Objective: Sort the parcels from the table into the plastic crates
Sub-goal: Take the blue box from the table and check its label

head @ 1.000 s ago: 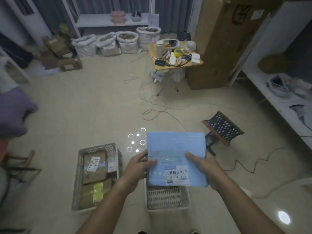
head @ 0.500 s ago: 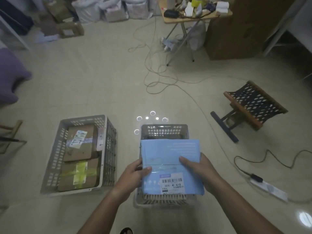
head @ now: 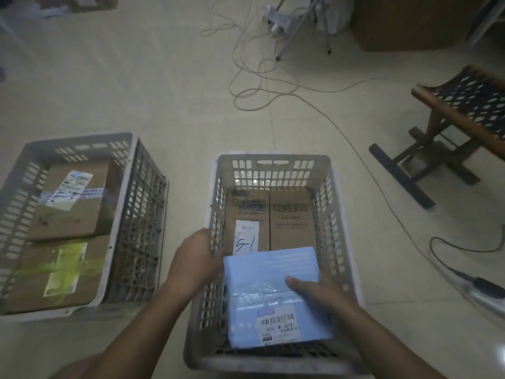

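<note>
The blue parcel (head: 276, 294) is down inside the middle crate (head: 273, 162), held at its near end, with its long axis running away from the person toward the crate's far wall. It sits tilted, label end nearest the person, and its far edge overlaps the cardboard box (head: 269, 217) already lying in the bottom.

The right hand (head: 318, 292) lies on top of the parcel's right side, fingers (head: 296, 283) curled over the upper face and gripping that edge. The left hand (head: 195, 262) is at the parcel's left edge, just inside the crate's left wall; its fingers look curled round the parcel's corner, though the tips are hidden behind it.

Both hands are equally close, one on each long side, so I'd judge the next thing is simply to lower it flat onto the box and let go, sliding the hands out sideways where the walls leave little room.

The left crate (head: 131, 203) beside it holds two brown boxes (head: 68, 203).
</note>
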